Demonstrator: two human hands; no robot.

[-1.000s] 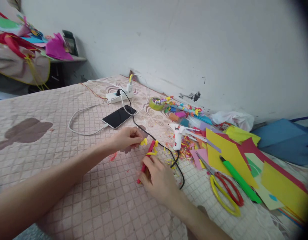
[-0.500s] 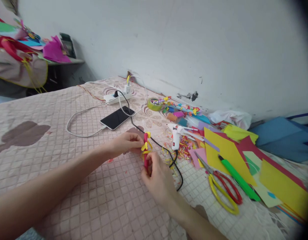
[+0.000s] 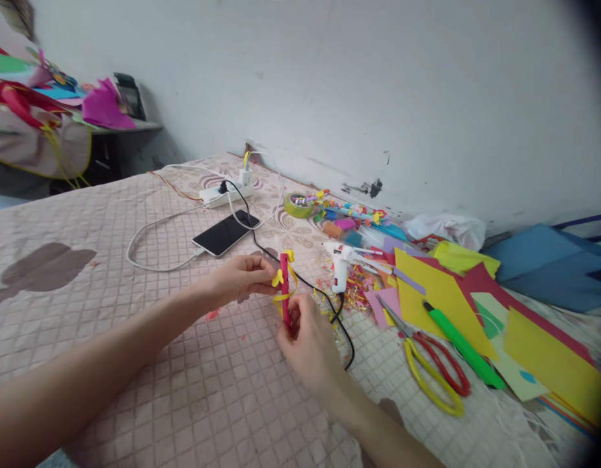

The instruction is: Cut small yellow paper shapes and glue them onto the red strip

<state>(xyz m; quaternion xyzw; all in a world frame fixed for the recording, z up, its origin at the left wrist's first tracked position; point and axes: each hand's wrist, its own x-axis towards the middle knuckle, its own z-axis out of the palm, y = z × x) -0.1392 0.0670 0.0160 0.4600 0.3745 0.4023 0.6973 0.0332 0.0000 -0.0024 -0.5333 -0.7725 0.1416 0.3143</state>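
Observation:
Upright between my hands is a slim red paper stick (image 3: pixel 285 273), wound with a thin yellow strip (image 3: pixel 282 297). My right hand (image 3: pixel 310 341) grips its lower end between thumb and fingers. At the stick's left side, the fingertips of my left hand (image 3: pixel 244 276) are pinched at a small yellow paper flower (image 3: pixel 278 278). Another yellow piece (image 3: pixel 290 255) sits at the stick's top. Just right of my hands, a white glue gun (image 3: pixel 339 266) stands among paper scraps (image 3: pixel 359 289).
Scissors (image 3: pixel 432 370), a green cutter (image 3: pixel 461 344) and yellow paper sheets (image 3: pixel 427 292) lie on the right. Behind my hands are a phone (image 3: pixel 226 233), a white power strip (image 3: pixel 227 195) and cables. A tape roll (image 3: pixel 299 205) lies near the wall.
My left hand's fingers have shifted slightly left from the stick, so more of its red length shows. My right hand keeps its grip. The whole view has shifted slightly.

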